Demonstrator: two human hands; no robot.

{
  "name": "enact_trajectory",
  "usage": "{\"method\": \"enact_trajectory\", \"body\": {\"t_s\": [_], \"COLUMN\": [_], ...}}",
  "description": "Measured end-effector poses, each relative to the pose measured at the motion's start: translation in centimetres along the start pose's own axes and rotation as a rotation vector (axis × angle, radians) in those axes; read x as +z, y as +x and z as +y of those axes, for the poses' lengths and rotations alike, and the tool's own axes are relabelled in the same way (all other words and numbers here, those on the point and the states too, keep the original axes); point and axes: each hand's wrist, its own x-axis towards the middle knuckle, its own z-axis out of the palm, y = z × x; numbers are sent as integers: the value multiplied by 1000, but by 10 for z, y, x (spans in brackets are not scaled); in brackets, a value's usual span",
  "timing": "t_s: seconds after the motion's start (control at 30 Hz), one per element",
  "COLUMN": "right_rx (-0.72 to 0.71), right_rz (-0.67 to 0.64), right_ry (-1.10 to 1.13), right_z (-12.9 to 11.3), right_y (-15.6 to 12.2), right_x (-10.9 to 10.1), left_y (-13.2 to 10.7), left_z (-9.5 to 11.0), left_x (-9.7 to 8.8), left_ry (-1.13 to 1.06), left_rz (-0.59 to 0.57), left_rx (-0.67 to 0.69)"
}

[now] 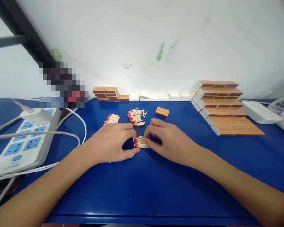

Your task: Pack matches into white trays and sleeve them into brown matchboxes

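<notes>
A white matchbox tray (134,143) lies on the blue table between my hands, filled with red-headed matches (140,142). My left hand (111,142) grips the tray's left end between thumb and fingers. At the right end, my right hand (164,136) is closed, its thumb and fingertips pressed on the matches and partly hiding the tray. Behind the hands are a loose match pile (136,117) and a smaller bunch of matches (112,118), partly covered by my left hand. An orange matchbox cover (162,112) lies beyond my right hand.
Stacked matchboxes (227,112) rise in steps at the right. A smaller stack (105,93) and a row of white trays (164,97) line the wall. On the left are a power strip (41,148) and looping white cables (85,126). A white box (261,112) stands far right.
</notes>
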Motion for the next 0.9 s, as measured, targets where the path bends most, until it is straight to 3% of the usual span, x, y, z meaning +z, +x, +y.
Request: {"method": "enact_trajectory", "body": {"t_s": [0.47,0.9], "right_rx": [-25,-41], "right_rz": [56,6], "right_ry": [-30,-39], "right_z": [-1,2], "right_y": [0,1], "right_x": [6,6], "left_y": [1,1], "left_z": [-1,0], "left_x": [2,0], "left_ry": [16,24], "left_rz": [0,-3], "left_rx": [14,8]}}
